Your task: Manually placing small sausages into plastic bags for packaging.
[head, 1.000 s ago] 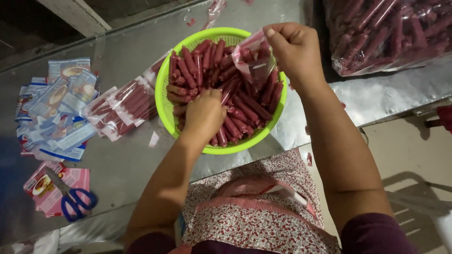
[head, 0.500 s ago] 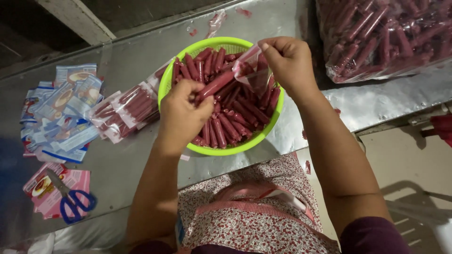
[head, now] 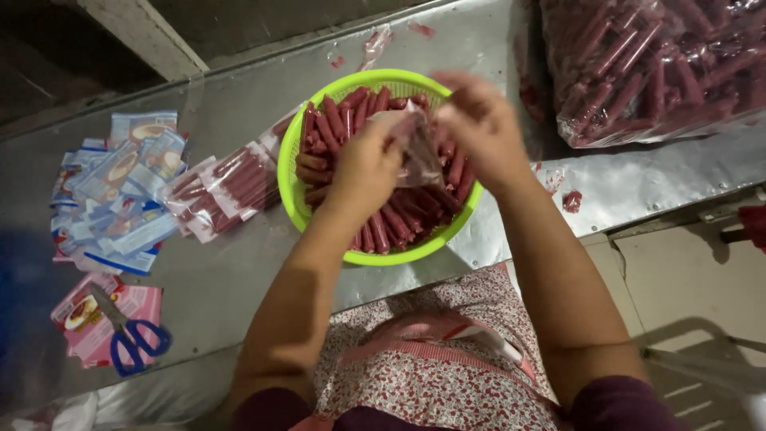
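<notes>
Hands have met above the bowl point(head: 297, 199): your left hand point(head: 369, 164) now feeds sausages into the pouch point(head: 416, 152) your right hand point(head: 479, 128) pinches open.

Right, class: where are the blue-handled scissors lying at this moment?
In the head view, the blue-handled scissors lie at the lower left, on a pink packet on the metal table, below the blue sachets.

Blue sachets point(head: 120, 191) lie left beside clear sausage packs point(head: 227, 190), pink packets point(head: 92, 323) nearer.
</notes>
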